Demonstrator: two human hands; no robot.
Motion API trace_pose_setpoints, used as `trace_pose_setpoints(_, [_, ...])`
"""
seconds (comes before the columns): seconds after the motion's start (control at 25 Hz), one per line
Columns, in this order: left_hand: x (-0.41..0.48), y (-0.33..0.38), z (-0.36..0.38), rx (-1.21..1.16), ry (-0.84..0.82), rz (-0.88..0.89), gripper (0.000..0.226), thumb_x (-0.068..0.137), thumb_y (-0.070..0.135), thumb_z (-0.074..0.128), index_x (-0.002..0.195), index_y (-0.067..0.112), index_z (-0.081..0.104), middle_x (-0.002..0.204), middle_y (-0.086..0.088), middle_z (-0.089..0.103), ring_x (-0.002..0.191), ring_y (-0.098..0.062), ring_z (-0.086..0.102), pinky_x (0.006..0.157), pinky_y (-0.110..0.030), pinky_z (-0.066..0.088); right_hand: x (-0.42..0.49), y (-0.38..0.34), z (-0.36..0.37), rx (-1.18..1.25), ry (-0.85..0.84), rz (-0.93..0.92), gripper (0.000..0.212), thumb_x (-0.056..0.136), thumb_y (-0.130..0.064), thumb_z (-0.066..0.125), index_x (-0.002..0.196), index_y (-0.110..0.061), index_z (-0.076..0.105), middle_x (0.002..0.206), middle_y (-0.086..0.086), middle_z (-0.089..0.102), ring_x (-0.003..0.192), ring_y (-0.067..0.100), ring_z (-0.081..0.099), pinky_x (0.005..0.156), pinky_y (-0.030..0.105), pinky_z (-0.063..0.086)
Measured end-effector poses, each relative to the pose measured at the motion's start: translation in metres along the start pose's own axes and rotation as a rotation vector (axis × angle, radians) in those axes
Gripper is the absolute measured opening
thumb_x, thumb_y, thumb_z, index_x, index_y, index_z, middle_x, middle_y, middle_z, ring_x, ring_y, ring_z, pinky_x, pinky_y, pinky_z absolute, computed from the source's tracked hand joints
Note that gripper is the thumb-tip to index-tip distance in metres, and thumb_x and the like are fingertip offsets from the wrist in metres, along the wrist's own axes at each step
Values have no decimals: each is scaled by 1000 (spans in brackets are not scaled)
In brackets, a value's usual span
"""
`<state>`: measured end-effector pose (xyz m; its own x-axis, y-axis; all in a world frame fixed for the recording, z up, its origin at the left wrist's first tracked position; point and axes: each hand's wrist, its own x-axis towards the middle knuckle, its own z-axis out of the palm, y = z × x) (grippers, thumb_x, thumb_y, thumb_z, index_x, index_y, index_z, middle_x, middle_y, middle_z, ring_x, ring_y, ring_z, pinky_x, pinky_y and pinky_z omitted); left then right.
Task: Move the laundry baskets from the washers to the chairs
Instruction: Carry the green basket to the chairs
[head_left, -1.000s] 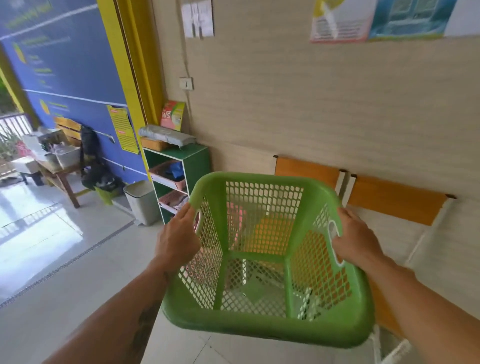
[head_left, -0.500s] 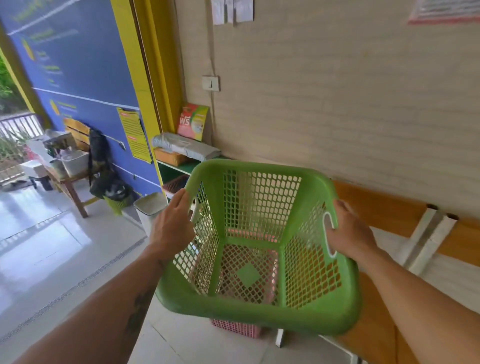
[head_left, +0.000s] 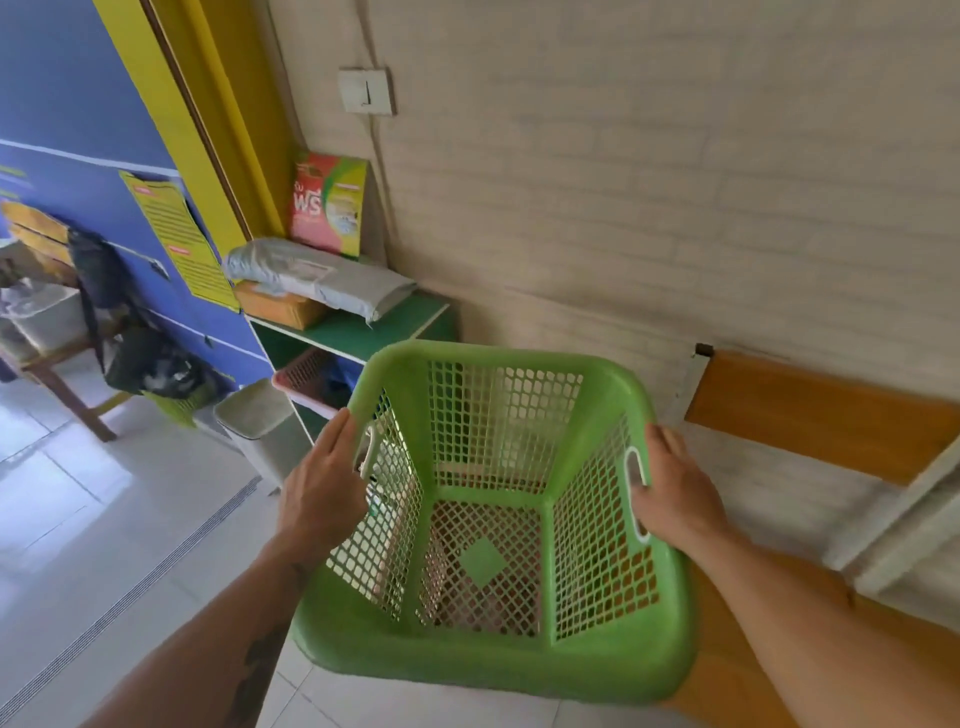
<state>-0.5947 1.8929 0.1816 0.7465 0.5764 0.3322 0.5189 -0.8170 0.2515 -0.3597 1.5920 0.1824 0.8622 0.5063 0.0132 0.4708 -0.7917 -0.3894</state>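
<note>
Basket (head_left: 493, 519), green and empty, is held in the air in front of the person, above the tiled floor (head_left: 104, 545) and over the near end of a wooden chair (head_left: 821, 410) that stands against the beige wall (head_left: 649, 182). A pink shape shows through its mesh bottom; what it is cannot be told. Left of the basket a green shelf (head_left: 363, 332) holds a grey bag (head_left: 317, 275) and a box (head_left: 330, 202), with a white bin (head_left: 260, 426) beside it. The left hand (head_left: 322, 493) grips the left rim at its handle slot; the right hand (head_left: 675, 493) is closed on the right handle, fingers through the slot.
</note>
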Motion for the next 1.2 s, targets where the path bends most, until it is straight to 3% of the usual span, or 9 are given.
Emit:
trace_pose_setpoints(0.12, [15, -25, 59, -2, -101, -5, 93, 73, -11, 53, 153, 23, 20, 155, -4, 32, 92, -35, 65, 55, -42, 59, 28, 4, 52, 31, -86, 75, 87, 85, -1, 63, 155, -10, 12, 162, 3, 14, 137, 31, 41, 105, 38, 42])
trace_pose_setpoints(0.24, [13, -50, 121, -10, -253, -65, 104, 69, -14, 55, 155, 28, 12, 161, -2, 20, 116, -38, 53, 76, -46, 59, 43, 20, 112, 60, -171, 160, 91, 82, 6, 64, 155, -11, 12, 163, 2, 12, 144, 30, 29, 116, 40, 31])
trace_pose_setpoints(0.36, [11, -71, 185, -46, -411, -148, 111, 66, -14, 60, 155, 31, 11, 158, -5, 19, 112, -38, 47, 83, -48, 53, 52, 37, 175, 61, -235, 268, 95, 79, 7, 64, 155, -18, 13, 163, 0, 13, 143, 29, 32, 107, 47, 45])
trace_pose_setpoints(0.48, [7, -89, 250, -48, -522, -203, 105, 70, -5, 69, 156, 23, 14, 158, -11, 18, 115, -43, 47, 87, -48, 48, 62, 49, 243, 90, -247, 378, 92, 79, 3, 63, 154, -22, 16, 159, 1, 23, 133, 33, 46, 100, 48, 49])
trace_pose_setpoints(0.6, [-4, -103, 301, -30, -587, -136, 82, 78, 2, 62, 151, 8, 25, 156, -16, 21, 135, -43, 34, 97, -54, 42, 69, 54, 301, 93, -277, 431, 89, 84, -5, 62, 156, -18, 10, 163, 5, 15, 144, 31, 31, 115, 41, 33])
trace_pose_setpoints(0.72, [-8, -108, 325, -8, -630, -207, 92, 67, -5, 65, 150, 8, 25, 158, -17, 12, 136, -46, 29, 100, -52, 39, 71, 53, 329, 60, -230, 447, 94, 84, -16, 64, 156, -21, 3, 165, 5, 5, 149, 27, 17, 118, 38, 22])
trace_pose_setpoints(0.88, [-5, -105, 308, -31, -759, -239, 94, 69, -2, 63, 150, 20, 21, 159, -11, 5, 123, -49, 38, 95, -53, 45, 63, 42, 311, 70, -320, 469, 93, 85, -26, 64, 155, -27, 3, 165, 0, 1, 150, 28, 16, 119, 48, 24])
trace_pose_setpoints(1.08, [48, -53, 240, -80, -828, -206, 50, 65, 5, 56, 113, 16, 56, 121, -4, 52, 101, -25, 53, 83, -43, 55, 23, 12, 221, 119, -333, 554, 78, 90, -31, 58, 155, -17, 17, 164, 3, 11, 150, 25, 15, 121, 44, 18])
trace_pose_setpoints(1.2, [79, 16, 187, -197, -828, -70, 50, 72, 1, 54, 120, 16, 60, 122, -1, 57, 95, -16, 58, 81, -32, 56, -18, 5, 147, 194, -322, 632, 71, 91, -34, 58, 153, -16, 28, 160, 5, 27, 146, 23, 27, 118, 36, 24])
